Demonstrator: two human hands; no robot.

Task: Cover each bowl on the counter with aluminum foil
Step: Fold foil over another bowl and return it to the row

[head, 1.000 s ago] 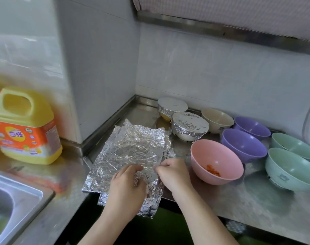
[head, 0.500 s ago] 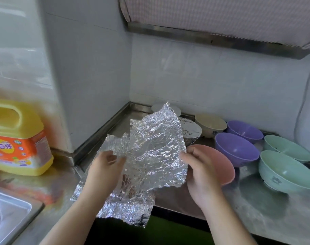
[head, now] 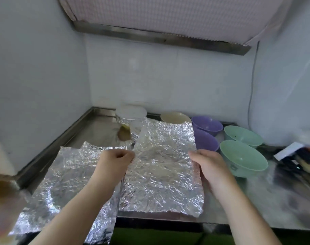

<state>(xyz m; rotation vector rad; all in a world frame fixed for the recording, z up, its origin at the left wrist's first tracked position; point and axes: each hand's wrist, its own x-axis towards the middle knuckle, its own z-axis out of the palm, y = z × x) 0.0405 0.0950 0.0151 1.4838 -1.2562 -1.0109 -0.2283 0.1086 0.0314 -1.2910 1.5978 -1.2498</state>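
A crinkled foil sheet [head: 161,167] lies spread over a bowl that it hides completely; a round rim shows through it. My left hand [head: 115,161] pinches the sheet's left edge. My right hand [head: 207,167] grips its right edge. More loose foil sheets [head: 65,174] lie flat to the left, under my left forearm. Two foil-covered bowls [head: 131,114] stand at the back, the nearer one partly hidden by the sheet. Standing uncovered are a cream bowl [head: 175,117], two purple bowls [head: 207,123] and two green bowls [head: 242,159].
The steel counter [head: 97,131] ends at walls on the left and back, and its front edge runs just below the foil. Dark utensils [head: 299,163] lie at the far right. A hood [head: 168,15] hangs overhead and a cable [head: 253,82] runs down the wall.
The foil sheet I held up in the air has moved right and come down flat over the pink bowl, which is now hidden. Both hands stay at the sheet's edges.
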